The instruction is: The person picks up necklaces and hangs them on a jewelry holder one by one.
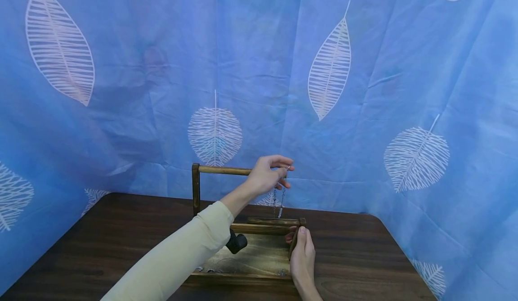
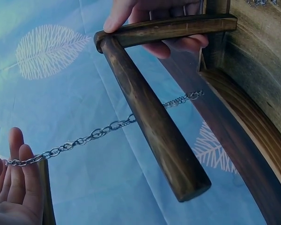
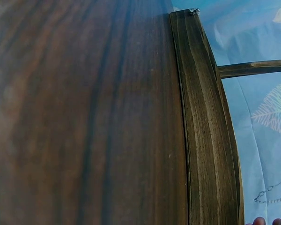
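Observation:
My left hand [image 1: 269, 173] is raised over a dark wooden jewelry stand, thumb and fingertips pinching a silver chain necklace [image 2: 91, 136]. In the head view the necklace hangs down in two strands with small pale beads on one, its low end just above the lower wooden rod [image 1: 275, 222]. From the left wrist, that rod [image 2: 154, 117] crosses in front of the chain; one rod end is free. My right hand [image 1: 303, 256] grips the stand's short right post [image 2: 173, 30], thumb on one side and fingers on the other.
The stand's tray [image 1: 259, 276] holds several small silvery pieces along its front edge. A taller post [image 1: 196, 188] at the left carries an upper rod [image 1: 224, 170]. A black rounded object [image 1: 236, 243] shows below the left sleeve. Behind the brown table [image 1: 352, 256] hangs a blue leaf-print cloth [image 1: 259, 67].

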`<state>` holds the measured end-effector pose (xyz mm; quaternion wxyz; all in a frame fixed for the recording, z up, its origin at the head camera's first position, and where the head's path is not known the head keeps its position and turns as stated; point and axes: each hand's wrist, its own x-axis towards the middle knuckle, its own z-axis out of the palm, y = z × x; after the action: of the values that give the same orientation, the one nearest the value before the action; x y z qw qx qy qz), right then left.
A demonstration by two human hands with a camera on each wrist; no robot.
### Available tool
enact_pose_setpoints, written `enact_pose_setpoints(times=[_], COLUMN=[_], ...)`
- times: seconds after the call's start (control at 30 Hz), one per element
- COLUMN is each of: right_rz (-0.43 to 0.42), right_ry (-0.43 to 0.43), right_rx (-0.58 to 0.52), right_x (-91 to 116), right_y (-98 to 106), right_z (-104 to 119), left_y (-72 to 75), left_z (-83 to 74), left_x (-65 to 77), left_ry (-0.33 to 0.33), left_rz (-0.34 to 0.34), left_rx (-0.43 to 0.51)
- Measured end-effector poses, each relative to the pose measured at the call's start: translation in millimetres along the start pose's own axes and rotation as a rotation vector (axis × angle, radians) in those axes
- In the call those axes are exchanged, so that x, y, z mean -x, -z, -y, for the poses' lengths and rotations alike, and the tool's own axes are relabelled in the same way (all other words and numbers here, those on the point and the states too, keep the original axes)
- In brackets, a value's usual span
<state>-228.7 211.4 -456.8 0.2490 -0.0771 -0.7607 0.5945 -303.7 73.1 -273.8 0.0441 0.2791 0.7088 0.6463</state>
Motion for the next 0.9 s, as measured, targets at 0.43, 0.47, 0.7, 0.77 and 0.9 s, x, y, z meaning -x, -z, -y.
enact_pose_setpoints(times=[0.43, 0.47, 0.7, 0.77, 0.9], right_rz=[0.001, 0.002, 0.012, 0.012, 0.018], right_ry=[0.010, 0.010, 0.001, 0.000, 0.003], right_rx=[0.020, 0.024, 0.020, 0.018, 0.012], right_x=[-1, -1, -1, -1, 0], right_y=[2, 2, 2, 1, 1], right_z=[0, -1, -1, -1, -2], left_y=[19.2, 21.2, 33.9, 37.1, 44.3], left_z=[0.0, 0.0, -0.5, -1.4, -3.0], left_x=[3.4, 4.2, 10.7, 13.0, 17.8], left_ry=[-0.008, -0.007, -0.010, -0.008, 0.009], left_rz=[-0.026, -0.026, -0.016, -0.022, -0.041], left_rx=[0.033, 0.034, 0.036, 0.039, 0.055])
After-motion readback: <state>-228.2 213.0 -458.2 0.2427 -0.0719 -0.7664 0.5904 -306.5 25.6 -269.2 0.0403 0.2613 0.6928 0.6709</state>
